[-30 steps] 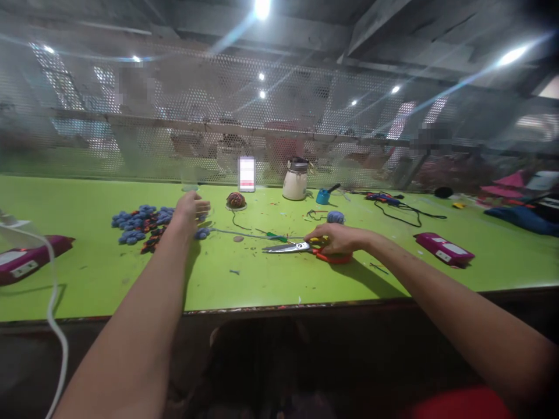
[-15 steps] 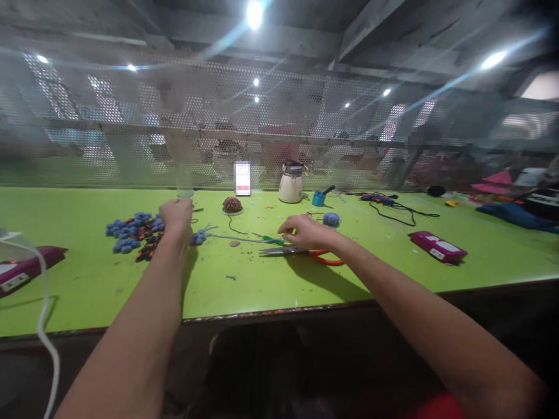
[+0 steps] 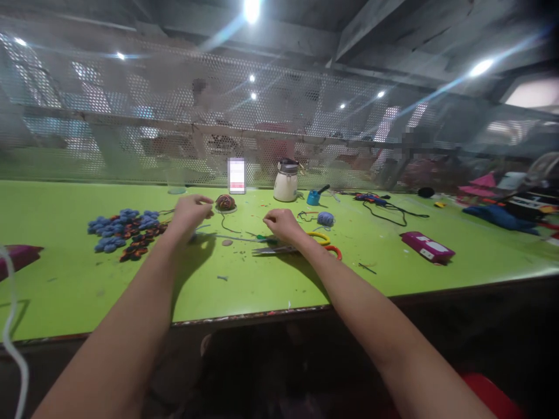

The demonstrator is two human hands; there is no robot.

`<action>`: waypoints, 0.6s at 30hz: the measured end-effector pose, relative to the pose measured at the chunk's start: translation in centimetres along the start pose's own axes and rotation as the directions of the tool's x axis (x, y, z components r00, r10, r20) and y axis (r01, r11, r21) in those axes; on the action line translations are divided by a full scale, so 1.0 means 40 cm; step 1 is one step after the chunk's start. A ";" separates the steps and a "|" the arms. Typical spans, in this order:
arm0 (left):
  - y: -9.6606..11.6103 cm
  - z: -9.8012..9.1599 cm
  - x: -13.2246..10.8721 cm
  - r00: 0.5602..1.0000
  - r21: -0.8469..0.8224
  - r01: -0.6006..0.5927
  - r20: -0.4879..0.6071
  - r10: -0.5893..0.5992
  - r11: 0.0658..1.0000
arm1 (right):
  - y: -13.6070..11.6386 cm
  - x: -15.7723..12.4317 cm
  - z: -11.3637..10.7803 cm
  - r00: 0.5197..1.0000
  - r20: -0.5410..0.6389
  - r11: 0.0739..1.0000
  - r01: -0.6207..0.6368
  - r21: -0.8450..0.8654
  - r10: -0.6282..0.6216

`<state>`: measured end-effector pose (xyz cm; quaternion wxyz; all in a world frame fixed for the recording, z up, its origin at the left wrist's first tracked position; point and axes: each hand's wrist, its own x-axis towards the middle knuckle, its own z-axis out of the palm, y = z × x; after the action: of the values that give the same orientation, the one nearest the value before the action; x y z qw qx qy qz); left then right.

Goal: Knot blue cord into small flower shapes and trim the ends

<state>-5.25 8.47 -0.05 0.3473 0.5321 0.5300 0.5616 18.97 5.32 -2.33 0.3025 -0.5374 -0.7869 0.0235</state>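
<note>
My left hand [image 3: 190, 216] is over the table with its fingers apart and pointing right, beside the multicoloured yarn ball [image 3: 225, 203]; nothing shows in it. My right hand [image 3: 282, 224] is closed above the scissors [image 3: 273, 251] with the yellow and orange handles; what its fingertips pinch, if anything, is too small to tell. A strand of blue-grey yarn [image 3: 236, 237] lies between the hands, its left end hidden behind my left hand. Blue crocheted flowers [image 3: 109, 243] and dark orange-black ones [image 3: 134, 247] form a pile at the left.
On the green table [image 3: 262, 291] stand a phone [image 3: 236, 176], a cream jug [image 3: 286, 185] and a blue pot [image 3: 313, 198]. A blue yarn ball [image 3: 325, 219], a corded tool [image 3: 371, 200] and a purple packet [image 3: 428, 247] lie right. A white cable [image 3: 13, 326] hangs left.
My left hand has moved right from beside the flower pile and its fingers have spread. My right hand has come slightly left, showing more of the scissor handles. The view has shifted a little.
</note>
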 end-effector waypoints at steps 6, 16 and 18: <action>-0.031 0.073 -0.039 0.916 0.457 -0.229 0.401 0.031 0.860 | 0.007 -0.007 -0.004 1.000 0.016 1.000 -0.013 0.013 0.012; -0.058 0.066 -0.023 0.845 0.680 -0.433 0.535 0.003 0.592 | -0.008 -0.013 0.007 0.998 0.060 0.997 0.002 0.071 -0.006; -0.049 0.065 -0.024 0.852 0.683 -0.437 0.523 0.026 0.586 | -0.004 -0.011 0.002 0.999 0.049 0.996 -0.010 0.094 0.005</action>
<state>-2.92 8.53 -2.51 0.1163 0.8119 0.5454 0.1730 18.90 4.91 -2.55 0.3081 -0.5248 -0.7900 0.0748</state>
